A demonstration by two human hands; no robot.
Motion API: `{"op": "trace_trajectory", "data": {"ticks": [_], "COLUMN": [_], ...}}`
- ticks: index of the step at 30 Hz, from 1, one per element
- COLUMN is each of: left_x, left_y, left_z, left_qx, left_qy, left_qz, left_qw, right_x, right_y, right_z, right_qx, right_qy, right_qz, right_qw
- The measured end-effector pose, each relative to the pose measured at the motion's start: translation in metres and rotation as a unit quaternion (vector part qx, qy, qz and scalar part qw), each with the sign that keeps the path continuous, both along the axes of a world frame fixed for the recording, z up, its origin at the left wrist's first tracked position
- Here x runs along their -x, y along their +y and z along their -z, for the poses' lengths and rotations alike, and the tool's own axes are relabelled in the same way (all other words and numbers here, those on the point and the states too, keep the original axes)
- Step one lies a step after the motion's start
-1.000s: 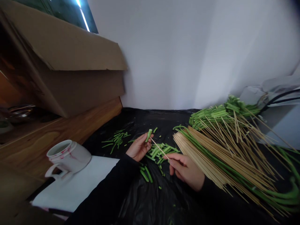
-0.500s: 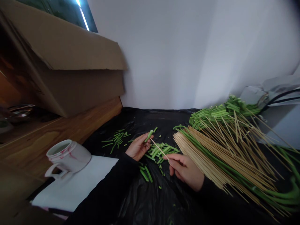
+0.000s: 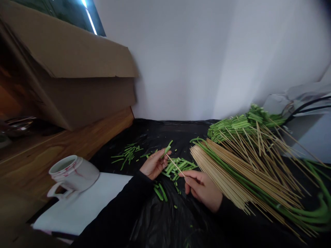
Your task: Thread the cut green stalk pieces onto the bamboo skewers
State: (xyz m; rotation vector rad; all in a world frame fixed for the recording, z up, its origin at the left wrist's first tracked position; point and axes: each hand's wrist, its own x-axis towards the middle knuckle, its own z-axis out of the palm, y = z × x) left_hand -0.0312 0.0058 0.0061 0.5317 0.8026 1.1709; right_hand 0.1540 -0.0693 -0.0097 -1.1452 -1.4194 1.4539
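Note:
My left hand (image 3: pixel 154 164) pinches cut green stem pieces (image 3: pixel 167 149) between thumb and fingers. A thin wooden skewer (image 3: pixel 175 164) runs from those pieces to my right hand (image 3: pixel 203 188), whose thumb and forefinger are closed on its near end. Whether the tip is inside the stems or only against them, I cannot tell. Under and between my hands lies a pile of cut green stems (image 3: pixel 182 164). To the right of my right hand is a wide spread of loose skewers (image 3: pixel 219 175), with long green stalks (image 3: pixel 232 168) lying across them.
Thin green pieces (image 3: pixel 128 155) lie at the left on black plastic sheeting (image 3: pixel 160 129). A mug (image 3: pixel 77 174) stands on white paper (image 3: pixel 103 193). A cardboard box (image 3: pixel 98 93) rests on the wooden surface behind it. Skewered green bundles (image 3: pixel 232 127) are stacked at the back right, near the wall.
The green pieces in my left hand now sit closer together, with one tilted up along the other. My right hand still grips the skewer, barely moved. The view has shifted slightly.

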Motion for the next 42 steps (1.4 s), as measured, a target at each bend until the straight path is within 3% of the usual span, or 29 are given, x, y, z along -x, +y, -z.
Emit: {"op": "trace_trajectory", "data": {"ticks": [17, 23, 26, 29, 33, 42], "left_x": [-0.004, -0.005, -0.006, -0.015, -0.031, -0.022], "left_y": [-0.004, -0.004, -0.006, -0.014, -0.027, -0.025], "left_z": [0.001, 0.001, 0.001, 0.005, 0.01, 0.007], "left_qx": [-0.009, -0.004, -0.006, -0.032, -0.062, -0.125], "left_qy": [0.017, 0.018, 0.022, 0.043, 0.056, 0.14], "left_qz": [0.015, 0.011, 0.009, 0.043, 0.134, 0.138], "left_qw": [1.0, 1.0, 1.0, 0.998, 0.987, 0.972], "right_x": [0.002, 0.003, 0.004, 0.003, 0.0, -0.001], "right_y": [0.0, 0.0, 0.0, 0.003, 0.009, 0.006], "right_z": [0.001, 0.003, 0.002, 0.0, -0.002, -0.005], "right_qx": [-0.004, 0.049, 0.022, 0.015, 0.038, 0.029], "right_qy": [0.017, 0.074, 0.052, 0.051, 0.096, 0.096], "right_qz": [0.011, -0.018, 0.001, 0.007, 0.001, -0.022], "right_qw": [1.0, 0.996, 0.998, 0.999, 0.995, 0.995]}}
